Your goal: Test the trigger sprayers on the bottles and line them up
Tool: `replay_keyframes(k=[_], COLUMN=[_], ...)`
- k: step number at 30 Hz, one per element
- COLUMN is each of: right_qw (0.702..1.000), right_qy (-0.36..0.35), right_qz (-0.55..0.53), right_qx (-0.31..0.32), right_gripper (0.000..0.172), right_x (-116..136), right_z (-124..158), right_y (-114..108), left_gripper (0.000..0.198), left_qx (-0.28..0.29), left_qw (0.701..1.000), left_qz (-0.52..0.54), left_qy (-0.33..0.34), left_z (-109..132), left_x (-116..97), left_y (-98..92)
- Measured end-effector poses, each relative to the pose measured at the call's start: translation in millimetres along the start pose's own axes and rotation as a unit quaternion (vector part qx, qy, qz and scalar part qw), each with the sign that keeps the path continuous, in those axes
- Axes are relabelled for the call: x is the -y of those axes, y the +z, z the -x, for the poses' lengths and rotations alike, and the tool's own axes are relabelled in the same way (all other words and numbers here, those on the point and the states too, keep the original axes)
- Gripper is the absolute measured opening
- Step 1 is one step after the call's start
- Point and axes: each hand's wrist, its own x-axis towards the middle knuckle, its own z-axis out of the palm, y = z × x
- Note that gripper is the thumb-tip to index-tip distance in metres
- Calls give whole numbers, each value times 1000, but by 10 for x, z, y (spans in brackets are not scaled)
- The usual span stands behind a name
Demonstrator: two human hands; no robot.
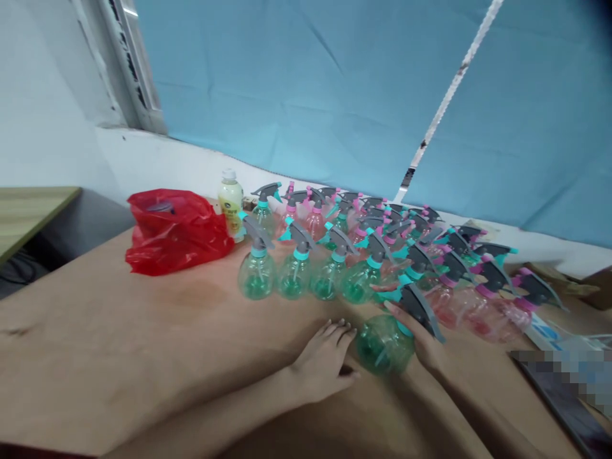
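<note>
My right hand (428, 344) is wrapped round the neck of a green spray bottle (385, 350) with a grey and turquoise trigger head. The bottle is tilted, its base towards my left hand (325, 357). That hand is at the tabletop just left of the base, fingers stretched out and holding nothing; whether it touches the bottle I cannot tell. Beyond both hands stands a row of green spray bottles (257, 277). Pink spray bottles (485, 312) with grey and pink heads stand to the right, and several more of both colours crowd behind. The held bottle hides part of my right fingers.
A red plastic bag (179, 236) lies on the wooden table (95, 338) at the left, beside a pale yellow drink bottle (231, 204) with a white cap. A dark flat object (559, 395) lies at the right edge. Blue sheeting (335, 95) covers the wall behind.
</note>
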Motion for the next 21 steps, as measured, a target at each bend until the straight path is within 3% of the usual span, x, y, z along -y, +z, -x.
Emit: replay_keyframes(k=[6, 13, 17, 21], right_qw=[999, 983, 963, 950], right_qy=[-30, -102, -181, -245], right_qz=[-30, -40, -63, -44], right_qx=[31, 147, 188, 189], right_gripper=[34, 29, 29, 29], right_x=[117, 426, 576, 651], right_z=[93, 165, 171, 118], right_y=[503, 1385, 1901, 2321], left_gripper=[86, 88, 74, 65], left_qx=[1, -133, -241, -329], left_qw=[993, 966, 944, 913], left_qz=[89, 151, 117, 70], left_qy=[-79, -165, -192, -229], left_z=[491, 1017, 1286, 1502], left_x=[5, 11, 72, 206], left_y=[-275, -600, -678, -728])
